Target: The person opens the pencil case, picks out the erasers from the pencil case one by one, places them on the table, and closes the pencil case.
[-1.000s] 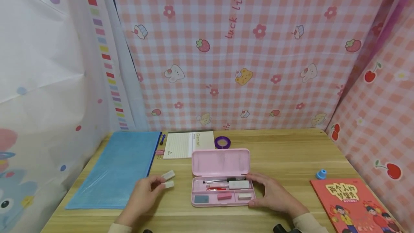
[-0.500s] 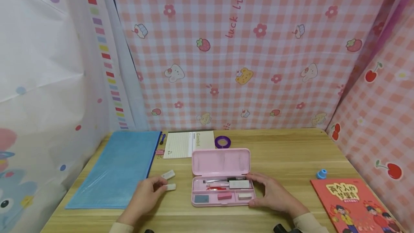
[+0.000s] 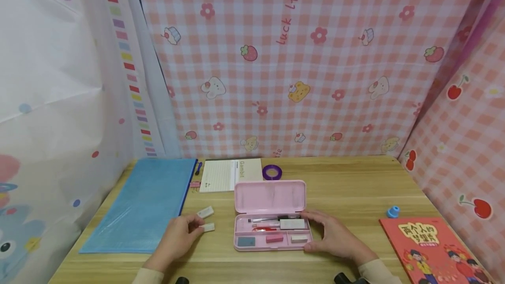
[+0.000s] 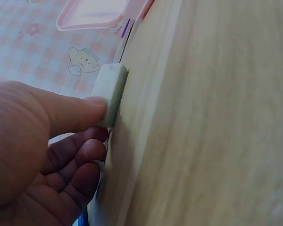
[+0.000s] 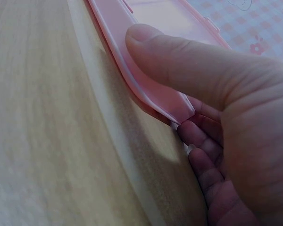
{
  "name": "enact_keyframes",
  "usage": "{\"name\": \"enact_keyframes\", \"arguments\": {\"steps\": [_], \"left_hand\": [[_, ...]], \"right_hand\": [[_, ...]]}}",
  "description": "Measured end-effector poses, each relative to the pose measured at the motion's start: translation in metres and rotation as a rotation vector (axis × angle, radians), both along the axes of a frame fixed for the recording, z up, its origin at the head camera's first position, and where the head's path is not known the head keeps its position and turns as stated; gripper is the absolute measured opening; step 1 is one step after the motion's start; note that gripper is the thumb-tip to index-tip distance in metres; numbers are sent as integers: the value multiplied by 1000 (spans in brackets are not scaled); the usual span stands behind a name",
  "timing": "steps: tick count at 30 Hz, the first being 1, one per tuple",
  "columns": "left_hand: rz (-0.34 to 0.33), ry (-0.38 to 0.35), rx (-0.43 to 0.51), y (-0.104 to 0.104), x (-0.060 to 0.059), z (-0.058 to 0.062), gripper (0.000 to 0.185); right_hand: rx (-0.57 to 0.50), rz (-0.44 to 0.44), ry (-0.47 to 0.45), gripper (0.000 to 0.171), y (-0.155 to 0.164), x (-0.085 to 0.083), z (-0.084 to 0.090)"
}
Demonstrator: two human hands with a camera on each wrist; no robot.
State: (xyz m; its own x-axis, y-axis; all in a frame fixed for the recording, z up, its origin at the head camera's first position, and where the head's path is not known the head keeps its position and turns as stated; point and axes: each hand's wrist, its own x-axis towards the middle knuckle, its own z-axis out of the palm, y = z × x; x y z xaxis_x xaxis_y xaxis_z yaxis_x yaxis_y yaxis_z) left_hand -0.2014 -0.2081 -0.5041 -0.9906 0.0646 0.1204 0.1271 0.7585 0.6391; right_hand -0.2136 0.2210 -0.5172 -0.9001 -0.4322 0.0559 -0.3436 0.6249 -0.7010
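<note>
Low over the wooden table, my left hand [image 3: 181, 233] pinches a white eraser [image 3: 209, 227] between thumb and fingers. In the left wrist view the thumb presses on the near end of this eraser [image 4: 112, 87], which stands close to the tabletop. Just behind it lies another white eraser [image 3: 205, 212]. A pink pencil case [image 3: 270, 197] stands with its lid up in the middle. My right hand [image 3: 331, 236] holds its right end, thumb at the front corner and fingers behind. Inside are pens [image 3: 260, 230], a white block [image 3: 292, 224], a pink eraser [image 3: 274, 238] and a blue-grey piece [image 3: 246, 242].
A blue zip folder [image 3: 144, 205] lies at the left. Behind the case are a notepad [image 3: 218, 176], a roll of purple tape [image 3: 272, 172] and a pink clip [image 3: 195, 185]. A small blue cap-like object [image 3: 392, 212] and a red book [image 3: 434, 249] are at the right.
My left hand has shifted slightly to the right and lowered the white eraser, which now looks flatter to the table. The right hand has stayed on the pencil case.
</note>
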Motion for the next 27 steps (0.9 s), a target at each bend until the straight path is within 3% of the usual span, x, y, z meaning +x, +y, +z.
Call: {"name": "enact_keyframes", "arguments": {"steps": [27], "left_hand": [[-3,-22,-8,-3,-1,-1,15]], "right_hand": [[-3,2,25,85,1,0,-3]]}}
